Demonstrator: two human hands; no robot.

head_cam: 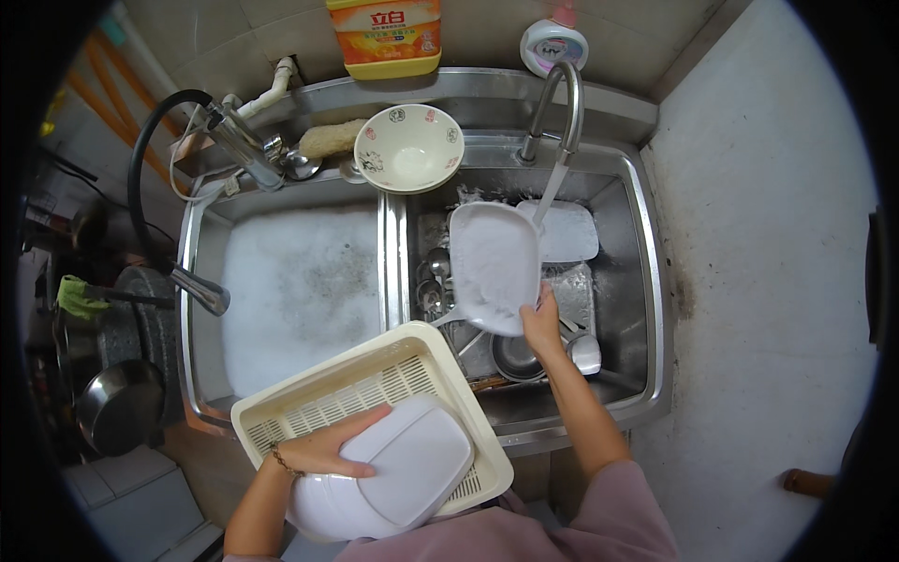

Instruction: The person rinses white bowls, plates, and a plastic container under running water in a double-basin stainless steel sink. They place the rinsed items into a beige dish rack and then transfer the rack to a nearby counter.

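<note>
My right hand [542, 324] grips the lower right edge of a white rectangular dish [495, 263], tilted over the right sink basin beside the running water. My left hand [333, 446] rests on upturned white dishes [414, 464] in a cream plastic basket [242, 414], its fingers and thumb spread over them. Another white dish [572, 235] lies under the faucet stream in the right basin. Below it are a metal tray [576, 284], a round pan [516, 357] and several ladles or spoons [430, 295].
Suds [302, 295] fill the left basin. Patterned bowls [409, 147] and a loofah [330, 138] sit behind the divider. A curved faucet [576, 105] rises at the back right; a pull-out sprayer [201, 289] hangs over the left rim. Pots [123, 407] stand at far left.
</note>
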